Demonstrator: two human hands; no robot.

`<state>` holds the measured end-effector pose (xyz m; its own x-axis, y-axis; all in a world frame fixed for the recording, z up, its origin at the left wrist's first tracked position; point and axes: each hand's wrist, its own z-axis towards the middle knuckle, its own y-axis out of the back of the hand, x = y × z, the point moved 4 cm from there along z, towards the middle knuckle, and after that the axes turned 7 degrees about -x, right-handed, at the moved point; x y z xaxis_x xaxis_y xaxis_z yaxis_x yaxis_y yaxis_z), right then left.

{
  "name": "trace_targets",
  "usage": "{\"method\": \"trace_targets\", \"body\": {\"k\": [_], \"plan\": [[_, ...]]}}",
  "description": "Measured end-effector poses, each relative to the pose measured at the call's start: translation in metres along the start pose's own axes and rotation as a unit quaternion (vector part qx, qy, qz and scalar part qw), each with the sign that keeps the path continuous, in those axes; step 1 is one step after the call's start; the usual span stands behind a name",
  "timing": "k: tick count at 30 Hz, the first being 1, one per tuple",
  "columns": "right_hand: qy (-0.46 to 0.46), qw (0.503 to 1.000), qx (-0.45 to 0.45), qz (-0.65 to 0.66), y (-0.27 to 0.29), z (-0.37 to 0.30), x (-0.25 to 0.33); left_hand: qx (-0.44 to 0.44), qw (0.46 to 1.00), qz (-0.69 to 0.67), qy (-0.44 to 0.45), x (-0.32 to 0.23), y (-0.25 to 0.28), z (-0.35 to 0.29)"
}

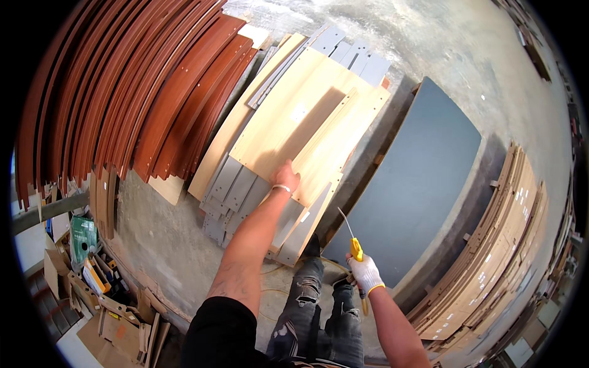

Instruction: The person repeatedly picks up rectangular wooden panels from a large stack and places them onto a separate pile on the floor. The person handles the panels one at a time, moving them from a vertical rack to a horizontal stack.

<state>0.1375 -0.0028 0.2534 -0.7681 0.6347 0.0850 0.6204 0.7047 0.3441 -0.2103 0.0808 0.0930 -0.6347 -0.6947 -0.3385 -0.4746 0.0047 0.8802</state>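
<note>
Right hand (366,273) (white-gloved) holds a yellow air gun (356,248).

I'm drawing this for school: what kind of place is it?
Probably a furniture workshop: many reddish-brown boards, a pale panel with holes, and a yellow air gun in the gloved right hand.

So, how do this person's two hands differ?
The left hand is bare, with a pale band at the wrist, while the right hand wears a white glove with a yellow edge. The left hand holds a pale wooden board near its close end; the right hand holds a yellow tool with a thin nozzle. Both hands are occupied, and both forearms are bare.
</note>
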Motion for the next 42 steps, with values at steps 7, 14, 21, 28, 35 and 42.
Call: {"method": "trace_targets", "body": {"k": [7,14,21,28,35,42], "plan": [[0.123,0.990,0.021,-0.058,0.003,-0.042,-0.031,-0.098,0.956,-0.267,-0.068,0.043,0.110,-0.113],[0.165,0.983,0.041,-0.067,0.022,-0.118,0.005,-0.045,0.890,-0.453,0.008,0.081,0.191,-0.159],[0.234,0.966,0.045,-0.098,0.006,-0.116,-0.008,0.044,0.772,-0.634,0.008,0.124,0.211,-0.130],[0.129,0.988,0.068,-0.056,0.006,-0.104,-0.065,0.013,0.734,-0.632,0.248,0.112,0.144,-0.077],[0.116,0.981,0.075,-0.137,-0.026,-0.077,-0.117,0.356,0.601,-0.675,0.235,0.120,0.042,-0.103],[0.159,0.965,0.101,-0.185,-0.042,-0.080,-0.085,0.325,0.643,-0.571,0.394,0.133,-0.022,-0.140]]}}
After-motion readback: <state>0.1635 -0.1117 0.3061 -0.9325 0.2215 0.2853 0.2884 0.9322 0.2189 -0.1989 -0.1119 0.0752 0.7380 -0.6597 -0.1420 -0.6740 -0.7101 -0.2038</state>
